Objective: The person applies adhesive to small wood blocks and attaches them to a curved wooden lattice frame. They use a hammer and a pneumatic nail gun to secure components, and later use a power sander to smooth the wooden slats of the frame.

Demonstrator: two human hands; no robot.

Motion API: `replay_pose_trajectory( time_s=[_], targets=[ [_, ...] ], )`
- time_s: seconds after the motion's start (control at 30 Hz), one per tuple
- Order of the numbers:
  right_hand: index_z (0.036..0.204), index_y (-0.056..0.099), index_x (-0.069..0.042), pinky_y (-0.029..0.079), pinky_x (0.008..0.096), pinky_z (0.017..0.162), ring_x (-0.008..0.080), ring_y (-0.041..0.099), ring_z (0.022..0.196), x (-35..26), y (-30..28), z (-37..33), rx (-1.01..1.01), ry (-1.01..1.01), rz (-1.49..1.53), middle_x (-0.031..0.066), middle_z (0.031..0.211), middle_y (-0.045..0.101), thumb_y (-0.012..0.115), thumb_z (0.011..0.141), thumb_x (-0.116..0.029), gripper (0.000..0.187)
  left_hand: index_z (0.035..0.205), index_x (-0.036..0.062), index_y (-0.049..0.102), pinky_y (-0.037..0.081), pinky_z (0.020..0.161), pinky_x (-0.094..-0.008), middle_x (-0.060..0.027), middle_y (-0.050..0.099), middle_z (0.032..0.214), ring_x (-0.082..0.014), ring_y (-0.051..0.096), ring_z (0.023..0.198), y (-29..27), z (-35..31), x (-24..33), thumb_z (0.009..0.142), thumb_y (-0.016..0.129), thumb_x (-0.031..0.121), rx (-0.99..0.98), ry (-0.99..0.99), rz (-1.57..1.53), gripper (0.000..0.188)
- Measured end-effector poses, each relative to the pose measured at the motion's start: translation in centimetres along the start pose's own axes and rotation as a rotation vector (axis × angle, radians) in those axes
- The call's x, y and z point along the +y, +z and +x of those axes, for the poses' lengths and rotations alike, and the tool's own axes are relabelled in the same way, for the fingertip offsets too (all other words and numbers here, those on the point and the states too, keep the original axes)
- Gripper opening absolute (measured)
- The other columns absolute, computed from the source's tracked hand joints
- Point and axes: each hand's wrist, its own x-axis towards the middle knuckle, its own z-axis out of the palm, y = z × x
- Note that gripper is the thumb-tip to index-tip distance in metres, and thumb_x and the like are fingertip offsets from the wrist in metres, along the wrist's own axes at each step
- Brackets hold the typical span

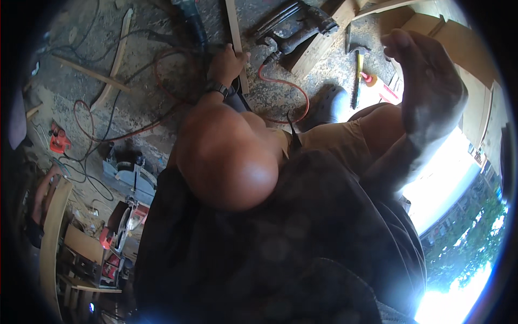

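Note:
My left hand, with a dark watch on its wrist, is closed round a narrow wooden strip that lies lengthwise ahead of me. Beside that hand, on its left, is a dark power tool. My right hand is raised close on the right, its fingers bent and their tips drawn together; whatever they may hold is hidden. Between the two hands a pneumatic nail gun rests by a wooden beam, a red hose running from it. A hammer lies nearer the right hand.
A red-and-white bottle and a grey clog are on the right. Loose wood strips and tangled cords cross the stained floor. A mitre saw, a red tool and another person's arm show at left, beside a plank.

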Motion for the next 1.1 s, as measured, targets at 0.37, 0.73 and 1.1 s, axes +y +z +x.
replay_pose_trajectory(
  time_s=[0.37,0.73,1.1],
  targets=[
    [0.09,0.065,-0.003,0.054,0.0338,0.069,0.0211,0.071,0.075,-0.2,-0.4,-0.5,-0.251,-0.025,0.19,0.0094,0.078,0.071,0.077,0.09,-0.011,0.015,0.124,-0.001,0.058,0.049,0.092,-0.0314,-0.0086,0.066,0.115,-0.014,0.06,0.099,-1.5,0.7,-0.9,0.098,0.067,0.013,-0.394,0.124,-0.763,0.031],
    [0.084,0.07,0.002,0.052,0.0347,0.061,0.021,0.069,0.061,1.4,6.7,1.7,-0.041,0.253,0.782,0.0129,0.066,0.069,0.068,0.099,-0.026,0.031,0.119,-0.002,0.056,0.049,0.102,-0.0346,-0.0103,0.064,0.115,-0.0177,0.061,0.112,-9.7,-1.1,4.6,0.096,0.072,0.006,-0.274,0.321,-0.899,0.03],
    [0.088,0.067,-0.001,0.05,0.0276,0.063,0.0101,0.063,0.066,15.2,12.9,5.0,0.498,0.619,1.276,0.0049,0.078,0.069,0.067,0.097,-0.022,0.023,0.118,-0.0029,0.06,0.05,0.101,-0.0339,-0.0151,0.067,0.119,-0.0218,0.064,0.114,-23.9,-1.2,25.2,0.098,0.07,0.008,-0.057,0.802,-0.488,0.025]
  ],
)
